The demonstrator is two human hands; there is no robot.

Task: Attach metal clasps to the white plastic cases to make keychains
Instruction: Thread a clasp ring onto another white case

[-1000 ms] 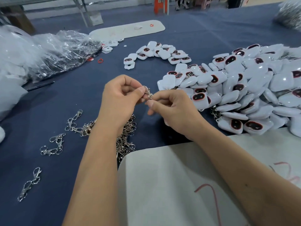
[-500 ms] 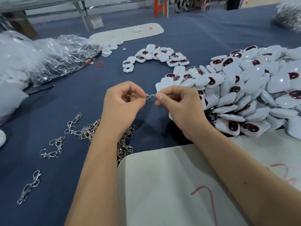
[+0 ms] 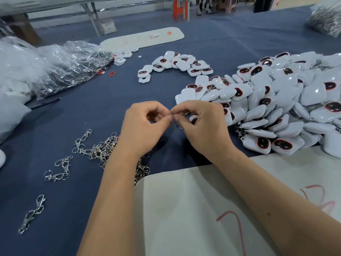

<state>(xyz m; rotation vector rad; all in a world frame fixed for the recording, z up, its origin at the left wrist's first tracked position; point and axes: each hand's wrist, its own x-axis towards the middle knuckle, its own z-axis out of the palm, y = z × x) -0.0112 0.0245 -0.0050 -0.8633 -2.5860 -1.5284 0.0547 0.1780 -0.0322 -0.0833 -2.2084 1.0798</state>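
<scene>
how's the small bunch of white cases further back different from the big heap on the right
The small bunch of cases lies mostly flat in a loose arc, one layer deep; the big heap of cases is stacked several deep, with cases tilted and overlapping. The bunch sits far from both hands; the heap lies just beside the right hand. Metal clasps show among the heap, none plainly in the bunch. Both hold white cases with dark, red-rimmed windows.

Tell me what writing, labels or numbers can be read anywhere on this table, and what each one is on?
No readable text anywhere.
Red strokes on the pale sheet: loose marks, not legible as letters.
Red-rimmed dark patches on the white cases: no lettering visible.
Red mark on the far white board: too small to read.
</scene>
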